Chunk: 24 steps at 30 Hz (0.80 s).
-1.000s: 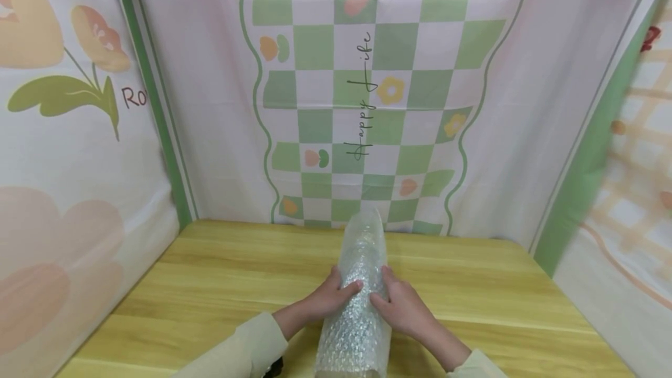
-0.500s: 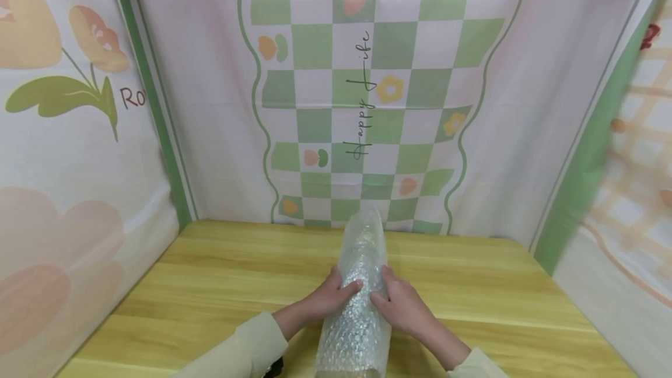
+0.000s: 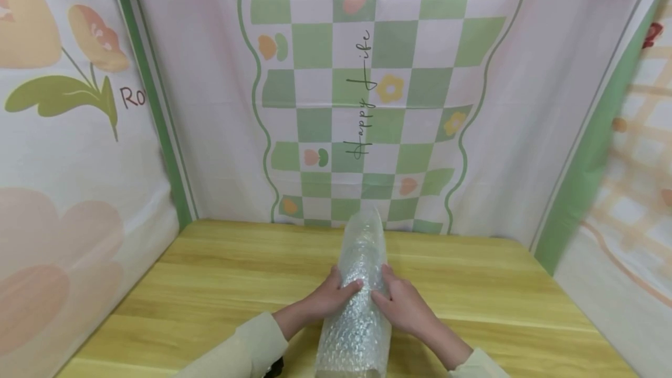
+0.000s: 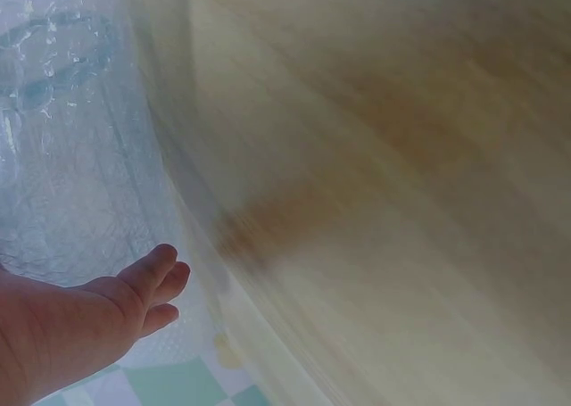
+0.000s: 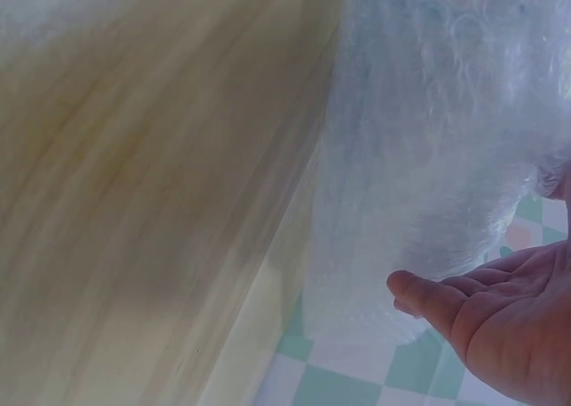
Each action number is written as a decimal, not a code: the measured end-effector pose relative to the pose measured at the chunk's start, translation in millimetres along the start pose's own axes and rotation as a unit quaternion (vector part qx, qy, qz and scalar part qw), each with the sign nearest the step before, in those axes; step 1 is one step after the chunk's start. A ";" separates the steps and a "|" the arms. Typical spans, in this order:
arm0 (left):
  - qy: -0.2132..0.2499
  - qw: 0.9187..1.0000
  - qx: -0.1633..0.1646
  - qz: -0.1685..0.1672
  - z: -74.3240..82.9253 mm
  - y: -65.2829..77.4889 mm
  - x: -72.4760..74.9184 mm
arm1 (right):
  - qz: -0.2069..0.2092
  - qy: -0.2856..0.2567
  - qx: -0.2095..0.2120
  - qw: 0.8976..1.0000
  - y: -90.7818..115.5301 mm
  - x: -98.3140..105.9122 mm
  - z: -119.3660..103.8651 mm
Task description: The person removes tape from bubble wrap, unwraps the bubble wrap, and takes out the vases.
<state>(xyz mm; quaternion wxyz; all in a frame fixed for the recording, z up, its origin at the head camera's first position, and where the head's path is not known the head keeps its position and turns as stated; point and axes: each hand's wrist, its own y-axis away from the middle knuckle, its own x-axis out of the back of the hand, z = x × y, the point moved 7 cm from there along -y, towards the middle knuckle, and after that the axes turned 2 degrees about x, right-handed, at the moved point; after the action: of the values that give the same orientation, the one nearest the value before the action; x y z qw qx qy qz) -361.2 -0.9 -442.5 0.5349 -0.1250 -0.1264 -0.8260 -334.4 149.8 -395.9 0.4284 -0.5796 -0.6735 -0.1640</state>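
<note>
A long bundle of clear bubble wrap (image 3: 354,334) lies lengthwise in the middle of the wooden table (image 3: 220,284), its narrower far end pointing at the back wall. What is inside the wrap is hidden. My left hand (image 3: 328,297) grips its left side, thumb on top. From the right, my right hand (image 3: 403,307) holds it at about the same height, thumb also on the upper face. Close up in the left wrist view, bubble wrap (image 4: 67,174) fills the left side beside the left hand (image 4: 94,312). Loose wrap (image 5: 419,147) overhangs beside the right hand (image 5: 508,321) in the right wrist view.
Behind the table hangs a green-and-white checked curtain (image 3: 352,127). Printed cloth walls stand on the left (image 3: 79,156) and right (image 3: 637,179). A small black object (image 3: 275,368) shows under the left sleeve (image 3: 257,343).
</note>
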 end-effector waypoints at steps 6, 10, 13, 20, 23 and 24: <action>0.014 1.000 -0.012 0.001 2.1 0.3 -0.3 | -0.006 -0.020 -0.001 1.000 1.2 1.3 0.8; 0.012 1.000 -0.016 0.003 2.9 0.3 -0.3 | -0.012 -0.040 0.002 0.999 2.4 2.2 1.8; 0.013 1.000 -0.017 0.002 3.2 0.3 -0.1 | -0.015 -0.052 0.003 0.999 2.8 2.2 3.6; 0.010 1.000 -0.020 -0.002 3.1 0.4 0.2 | -0.019 -0.071 0.008 0.997 2.7 2.9 7.2; 0.010 1.000 -0.017 -0.004 2.5 0.1 0.3 | -0.022 -0.075 0.014 0.997 3.3 3.8 8.2; 0.010 1.000 -0.017 -0.004 2.4 -0.2 0.5 | -0.022 -0.076 0.015 0.997 3.6 4.2 8.5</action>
<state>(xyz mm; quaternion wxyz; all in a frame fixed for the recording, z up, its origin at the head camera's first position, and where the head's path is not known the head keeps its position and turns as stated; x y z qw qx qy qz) -361.4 -0.4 -440.1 0.5305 -0.1250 -0.1075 -0.8315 -334.2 159.6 -398.6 0.3807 -0.5690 -0.7191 -0.1188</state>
